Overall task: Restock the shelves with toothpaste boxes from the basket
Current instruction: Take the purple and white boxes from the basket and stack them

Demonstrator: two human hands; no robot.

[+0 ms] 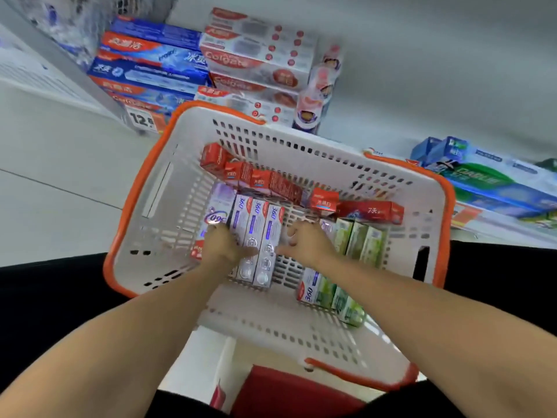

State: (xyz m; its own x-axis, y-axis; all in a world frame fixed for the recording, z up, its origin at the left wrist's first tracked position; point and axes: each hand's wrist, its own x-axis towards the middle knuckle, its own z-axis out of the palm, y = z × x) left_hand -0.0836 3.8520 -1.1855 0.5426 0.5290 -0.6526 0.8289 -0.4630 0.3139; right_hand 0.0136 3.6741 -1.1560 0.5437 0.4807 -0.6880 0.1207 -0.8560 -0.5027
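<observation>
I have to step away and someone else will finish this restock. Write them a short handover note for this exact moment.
Left hand: down in the basket, resting on the white "360" boxes; grip unclear through blur.
Right hand: also in the basket, fingers loosely curled beside the green boxes, holding nothing.
Red boxes lie along the basket's far wall.
Shelf stacks sit beyond the basket.
Done: nothing lifted out right now.
Left: move all basket boxes to the shelves.

Toothpaste boxes (256, 236) in basket (144, 206); stocked shelf (208, 64) behind basket; both hands inside
</observation>
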